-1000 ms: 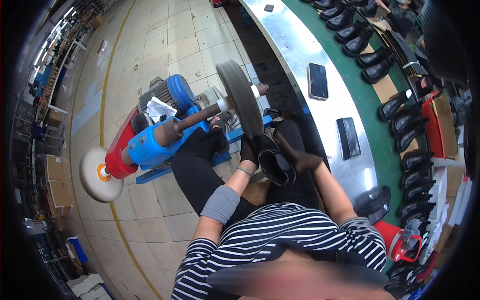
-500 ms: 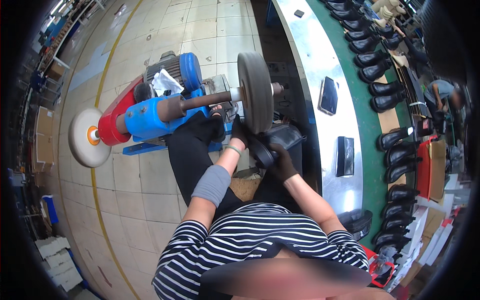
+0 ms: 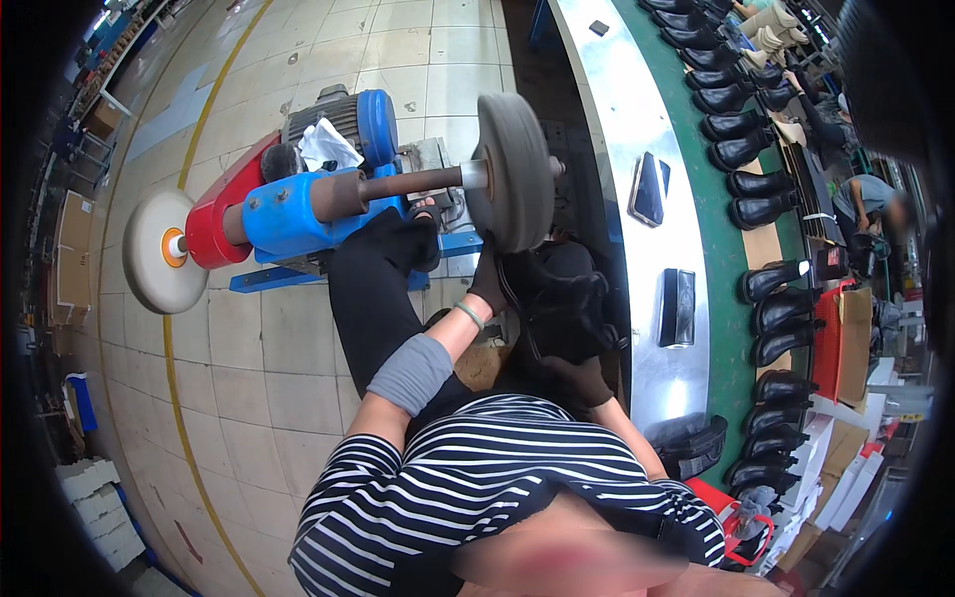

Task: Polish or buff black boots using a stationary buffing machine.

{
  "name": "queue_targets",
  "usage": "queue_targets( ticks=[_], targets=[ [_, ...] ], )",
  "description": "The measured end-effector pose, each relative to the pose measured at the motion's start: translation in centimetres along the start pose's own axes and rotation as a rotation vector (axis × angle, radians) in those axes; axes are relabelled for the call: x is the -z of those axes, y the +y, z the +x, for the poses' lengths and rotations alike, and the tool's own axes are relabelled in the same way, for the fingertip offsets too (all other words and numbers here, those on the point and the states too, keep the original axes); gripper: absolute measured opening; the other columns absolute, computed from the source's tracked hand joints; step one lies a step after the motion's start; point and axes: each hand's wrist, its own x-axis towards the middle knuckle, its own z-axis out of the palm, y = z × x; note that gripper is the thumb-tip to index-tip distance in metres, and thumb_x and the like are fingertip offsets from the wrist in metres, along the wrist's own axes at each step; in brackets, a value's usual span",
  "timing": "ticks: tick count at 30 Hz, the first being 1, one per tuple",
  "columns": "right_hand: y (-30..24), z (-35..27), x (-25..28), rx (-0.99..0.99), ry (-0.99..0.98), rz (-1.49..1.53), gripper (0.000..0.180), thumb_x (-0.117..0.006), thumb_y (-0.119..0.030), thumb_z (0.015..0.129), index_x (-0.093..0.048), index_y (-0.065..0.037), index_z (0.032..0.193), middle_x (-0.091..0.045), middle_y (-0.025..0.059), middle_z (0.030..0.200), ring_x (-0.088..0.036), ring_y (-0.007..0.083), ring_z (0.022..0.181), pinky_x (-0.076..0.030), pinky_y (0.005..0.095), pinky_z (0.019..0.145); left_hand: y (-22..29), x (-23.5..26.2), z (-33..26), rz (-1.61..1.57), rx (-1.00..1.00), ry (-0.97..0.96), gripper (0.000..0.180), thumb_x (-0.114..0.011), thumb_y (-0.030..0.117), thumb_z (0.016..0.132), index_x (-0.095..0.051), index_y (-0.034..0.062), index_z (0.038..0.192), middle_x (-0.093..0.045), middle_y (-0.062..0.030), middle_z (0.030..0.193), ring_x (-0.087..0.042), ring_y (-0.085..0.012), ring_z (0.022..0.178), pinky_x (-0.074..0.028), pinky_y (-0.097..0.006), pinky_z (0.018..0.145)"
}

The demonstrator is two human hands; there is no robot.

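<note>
Right hand (image 3: 580,380) clamps the black boot (image 3: 565,306) at five o'clock from the apparently spinning buffing wheel (image 3: 517,174); left hand (image 3: 487,282), grip unclear, sits at six o'clock: slipping could drag it in.

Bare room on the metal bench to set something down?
Free: the metal bench between the small dark item and the phone; a smaller patch between the black case and the bulky black item. Crowded: the green surface, lined with black boots, and around the left hand, close under the grey wheel.
</note>
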Motion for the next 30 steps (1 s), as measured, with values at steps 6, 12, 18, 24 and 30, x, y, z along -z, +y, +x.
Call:
queue_targets(
  ticks=[6,12,18,24,30],
  targets=[
    [-10.1,2.4,-1.1,0.541,-0.157,-0.965,0.095,-0.079,-0.02,0.057,-0.034,-0.01,0.14,-0.039,0.0203,0.136,-0.046,0.036,0.12,-0.04,0.0422,0.096,1.6,7.8,2.0,0.185,-0.243,0.186,0.063,-0.041,0.054,0.091,-0.051,0.0014,0.124,-0.059,-0.0143,0.119,-0.055,-0.0281,0.109,-0.04,-0.038,0.1],
    [-10.4,8.8,-5.1,0.474,-0.322,-1.367,0.096,-0.075,-0.018,0.057,-0.03,-0.014,0.142,-0.037,0.0276,0.131,-0.044,0.0434,0.115,-0.04,0.0522,0.087,2.5,8.9,4.4,0.127,-0.233,0.195,0.06,-0.041,0.052,0.091,-0.053,0.0021,0.121,-0.059,-0.0137,0.117,-0.055,-0.028,0.108,-0.04,-0.038,0.099],
    [-5.2,9.5,-4.8,0.722,-0.156,-1.216,0.094,-0.074,-0.02,0.061,-0.029,-0.014,0.143,-0.037,0.0284,0.13,-0.043,0.0438,0.115,-0.04,0.0512,0.085,4.5,9.9,4.9,0.046,-0.263,0.225,0.056,-0.042,0.049,0.09,-0.055,0.0029,0.118,-0.06,-0.0129,0.115,-0.055,-0.0278,0.107,-0.04,-0.037,0.098],
    [-2.2,4.5,-1.5,0.683,-0.002,-0.969,0.089,-0.076,-0.018,0.061,-0.036,-0.014,0.14,-0.034,0.0251,0.133,-0.045,0.0421,0.116,-0.039,0.0463,0.095,4.0,7.4,4.7,-0.078,-0.218,0.25,0.048,-0.042,0.045,0.089,-0.059,0.0044,0.11,-0.062,-0.0117,0.113,-0.057,-0.0285,0.105,-0.041,-0.039,0.097],
    [-4.8,2.3,1.6,0.663,-0.018,-0.626,0.073,-0.077,-0.009,0.064,-0.049,-0.01,0.131,-0.042,0.0168,0.127,-0.048,0.0333,0.115,-0.04,0.0384,0.097,2.8,6.4,2.4,0.037,-0.209,0.369,0.039,-0.041,0.036,0.091,-0.059,0.0038,0.104,-0.064,-0.0134,0.107,-0.06,-0.027,0.099,-0.045,-0.038,0.092]
  ],
)
